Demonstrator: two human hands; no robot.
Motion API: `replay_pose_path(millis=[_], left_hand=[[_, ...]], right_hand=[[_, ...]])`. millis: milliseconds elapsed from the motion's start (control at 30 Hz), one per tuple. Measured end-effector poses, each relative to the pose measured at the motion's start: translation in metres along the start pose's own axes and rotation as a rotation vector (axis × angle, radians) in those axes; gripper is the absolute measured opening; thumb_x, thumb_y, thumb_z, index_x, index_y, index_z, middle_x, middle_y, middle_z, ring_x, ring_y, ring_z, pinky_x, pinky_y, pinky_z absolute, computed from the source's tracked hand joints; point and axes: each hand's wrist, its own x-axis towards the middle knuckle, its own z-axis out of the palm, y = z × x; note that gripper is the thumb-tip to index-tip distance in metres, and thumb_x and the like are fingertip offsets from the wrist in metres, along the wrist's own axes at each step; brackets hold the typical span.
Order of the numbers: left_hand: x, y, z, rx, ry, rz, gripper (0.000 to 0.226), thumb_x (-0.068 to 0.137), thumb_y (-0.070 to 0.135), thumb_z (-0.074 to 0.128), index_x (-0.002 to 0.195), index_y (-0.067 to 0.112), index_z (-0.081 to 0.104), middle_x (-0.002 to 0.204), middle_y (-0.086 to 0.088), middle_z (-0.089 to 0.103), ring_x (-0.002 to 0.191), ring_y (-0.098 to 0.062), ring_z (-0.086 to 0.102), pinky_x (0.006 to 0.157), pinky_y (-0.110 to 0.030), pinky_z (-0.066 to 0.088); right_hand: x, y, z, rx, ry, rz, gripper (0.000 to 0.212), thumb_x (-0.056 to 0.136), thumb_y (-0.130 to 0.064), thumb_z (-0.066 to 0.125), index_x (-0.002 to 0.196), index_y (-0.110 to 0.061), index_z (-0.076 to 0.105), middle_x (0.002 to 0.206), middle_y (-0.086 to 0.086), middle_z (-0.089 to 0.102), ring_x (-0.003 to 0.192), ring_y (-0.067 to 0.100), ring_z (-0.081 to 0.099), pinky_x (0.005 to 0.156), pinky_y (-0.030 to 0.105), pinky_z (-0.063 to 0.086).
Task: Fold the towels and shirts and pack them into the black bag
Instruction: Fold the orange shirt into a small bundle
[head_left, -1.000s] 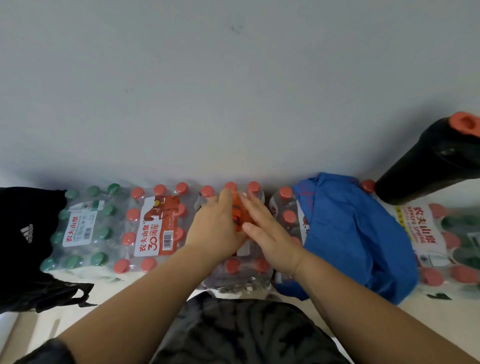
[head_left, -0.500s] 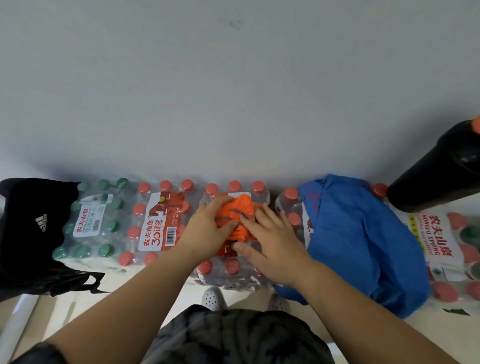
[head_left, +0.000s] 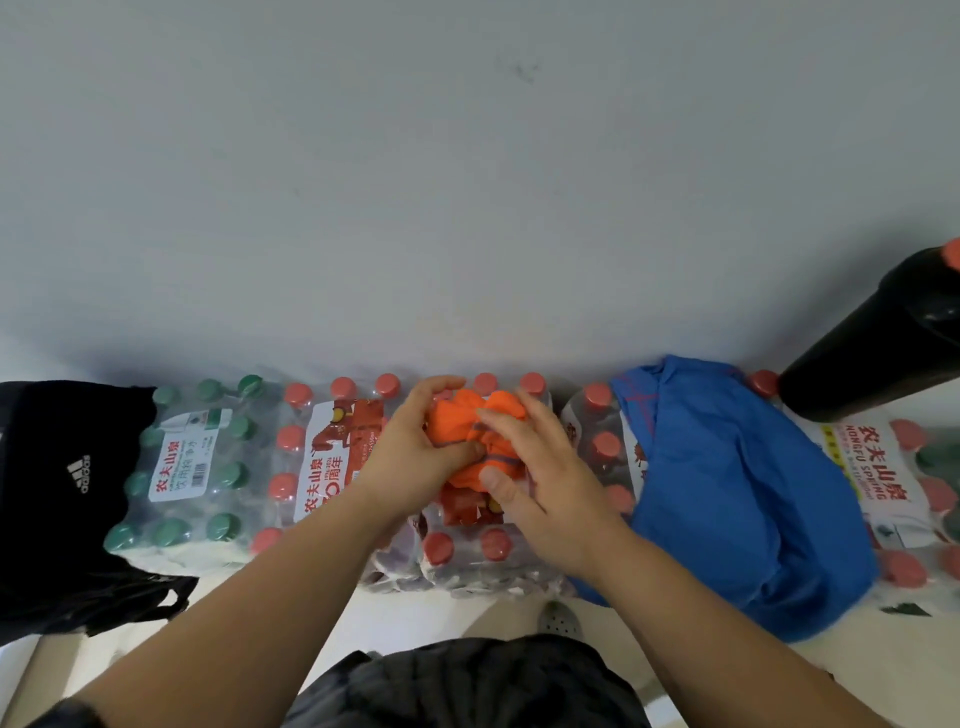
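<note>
The orange cloth (head_left: 475, 441) shows more now than a moment ago. Both hands, left hand (head_left: 410, 449) and right hand (head_left: 540, 480), pinch and bunch it on the water bottle packs (head_left: 322, 467). It is not ready for the black bag (head_left: 57, 493) yet.

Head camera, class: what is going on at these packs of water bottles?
A person's left hand and right hand are both bunching a small orange cloth on top of a pack of red-capped bottles. A blue shirt lies unfolded over the packs to the right. The black bag sits at the left.
</note>
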Motion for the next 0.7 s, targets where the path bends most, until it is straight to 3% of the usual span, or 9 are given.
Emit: replay_pose_path(millis=[67, 167, 267, 367, 467, 533, 600, 700], left_hand=[[-0.007, -0.003, -0.020, -0.085, 0.006, 0.017, 0.062, 0.079, 0.006, 0.081, 0.124, 0.039, 0.057, 0.116, 0.001, 0.065, 0.097, -0.013, 0.071, 0.082, -0.033, 0.060], [-0.018, -0.014, -0.061, -0.243, 0.021, 0.028, 0.058, 0.081, 0.008, 0.081, 0.125, 0.037, 0.059, 0.121, -0.012, 0.063, 0.104, -0.025, 0.070, 0.085, -0.040, 0.060], [-0.030, -0.030, -0.113, -0.391, -0.001, 0.038, 0.047, 0.085, 0.011, 0.074, 0.125, 0.030, 0.060, 0.122, -0.019, 0.064, 0.100, -0.028, 0.071, 0.081, -0.039, 0.059], [-0.046, -0.051, -0.171, -0.516, -0.034, 0.035, 0.047, 0.083, 0.022, 0.071, 0.127, 0.029, 0.059, 0.125, -0.020, 0.063, 0.101, -0.029, 0.070, 0.081, -0.041, 0.057], [-0.067, -0.072, -0.224, -0.570, -0.008, 0.042, 0.046, 0.087, 0.021, 0.066, 0.130, 0.034, 0.056, 0.122, -0.019, 0.065, 0.101, -0.030, 0.069, 0.082, -0.043, 0.057], [-0.083, -0.083, -0.258, -0.572, 0.022, 0.072, 0.044, 0.093, 0.014, 0.061, 0.131, 0.037, 0.054, 0.120, -0.017, 0.066, 0.103, -0.033, 0.068, 0.086, -0.048, 0.056], [-0.097, -0.092, -0.290, -0.566, 0.058, 0.104, 0.042, 0.098, 0.010, 0.056, 0.129, 0.038, 0.054, 0.121, -0.014, 0.065, 0.107, -0.035, 0.067, 0.089, -0.051, 0.056], [-0.115, -0.102, -0.330, -0.403, 0.118, 0.198, 0.039, 0.101, 0.010, 0.054, 0.128, 0.038, 0.060, 0.126, 0.001, 0.064, 0.117, -0.019, 0.063, 0.098, -0.038, 0.053]], right_hand=[[0.007, -0.016, 0.012, -0.008, 0.016, 0.005, 0.062, 0.092, -0.074, 0.034, 0.150, -0.059, 0.020, 0.163, -0.027, 0.004, 0.148, -0.004, 0.013, 0.116, 0.034, 0.035], [0.020, -0.040, 0.041, 0.021, 0.061, -0.013, 0.075, 0.090, -0.074, 0.037, 0.156, -0.039, 0.026, 0.163, -0.019, 0.020, 0.147, -0.009, 0.015, 0.120, 0.022, 0.022], [0.034, -0.070, 0.081, 0.045, 0.053, -0.022, 0.072, 0.091, -0.069, 0.041, 0.155, -0.037, 0.030, 0.161, -0.019, 0.025, 0.145, -0.014, 0.014, 0.115, 0.010, 0.015], [0.051, -0.111, 0.134, 0.144, 0.122, -0.001, 0.057, 0.096, -0.061, 0.043, 0.147, -0.035, 0.047, 0.156, -0.018, 0.037, 0.144, -0.010, 0.024, 0.115, 0.013, 0.021], [0.073, -0.157, 0.195, 0.246, 0.311, 0.013, 0.024, 0.101, -0.039, 0.051, 0.119, -0.043, 0.066, 0.135, -0.020, 0.057, 0.133, -0.006, 0.044, 0.112, 0.016, 0.032], [0.087, -0.185, 0.229, 0.349, 0.364, 0.065, 0.026, 0.099, -0.023, 0.061, 0.104, -0.046, 0.072, 0.123, -0.015, 0.066, 0.122, -0.001, 0.057, 0.105, 0.025, 0.043], [0.096, -0.210, 0.255, 0.456, 0.324, 0.104, 0.029, 0.096, -0.014, 0.066, 0.101, -0.040, 0.076, 0.121, -0.012, 0.069, 0.117, 0.001, 0.061, 0.099, 0.025, 0.047], [0.104, -0.239, 0.282, 0.499, 0.276, 0.098, 0.027, 0.093, -0.010, 0.070, 0.103, -0.032, 0.079, 0.126, -0.010, 0.068, 0.122, 0.002, 0.060, 0.103, 0.030, 0.049]])
